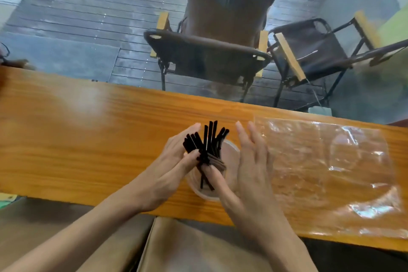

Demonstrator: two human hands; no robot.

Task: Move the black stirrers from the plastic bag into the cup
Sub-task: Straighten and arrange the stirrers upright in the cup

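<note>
1. Stirrers, thin black plastic sticks (208,146), stand bundled in the clear plastic cup (231,159) at lower centre of the frame, long axes near upright, tops fanning out.
2. Left hand (167,172) pinches the bundle with its grip; right hand (251,161) is spread, thumb touching the sticks.
3. Clear plastic bag (331,172) lies flat on the orange wooden desk (88,139), right of the cup.
</note>
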